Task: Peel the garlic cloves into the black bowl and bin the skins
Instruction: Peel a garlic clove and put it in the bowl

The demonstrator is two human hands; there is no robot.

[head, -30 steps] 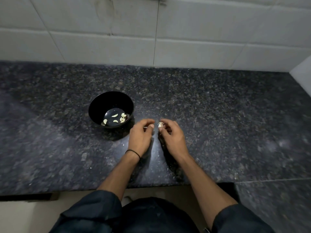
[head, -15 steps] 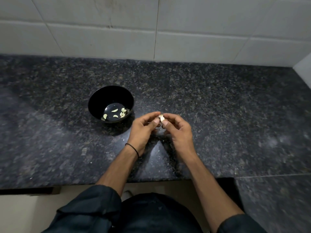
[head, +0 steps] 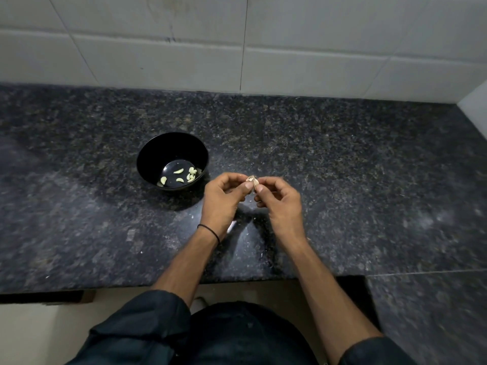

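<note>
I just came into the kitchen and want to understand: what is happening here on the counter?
A person is peeling garlic at a dark stone counter. The left hand and the right hand both pinch one garlic clove, which has papery skin on it, just to the right of the black bowl. Several peeled cloves already lie in the bowl. No bin is in view.
</note>
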